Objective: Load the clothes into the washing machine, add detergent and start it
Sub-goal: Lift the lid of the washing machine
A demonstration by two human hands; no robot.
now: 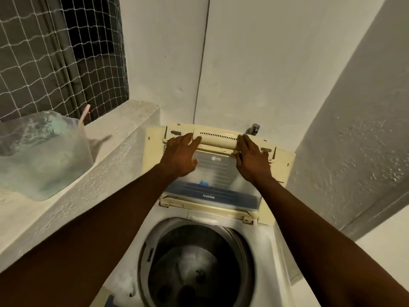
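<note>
A white top-loading washing machine (269,247) fills the lower middle, its folding lid (218,171) raised and folded back against the wall. The round drum (194,267) is uncovered, and pale clothes (188,260) lie at its bottom. My left hand (180,155) rests on the left end of the lid's cream handle bar (218,139), fingers spread over it. At the bar's right end my right hand (251,159) lies flat against the lid. Neither hand holds a loose object.
A translucent plastic tub (44,156) stands on the rough concrete ledge (106,173) at left, below a netted window (57,54). A tap (254,128) sticks out behind the lid. White walls close in behind and at right.
</note>
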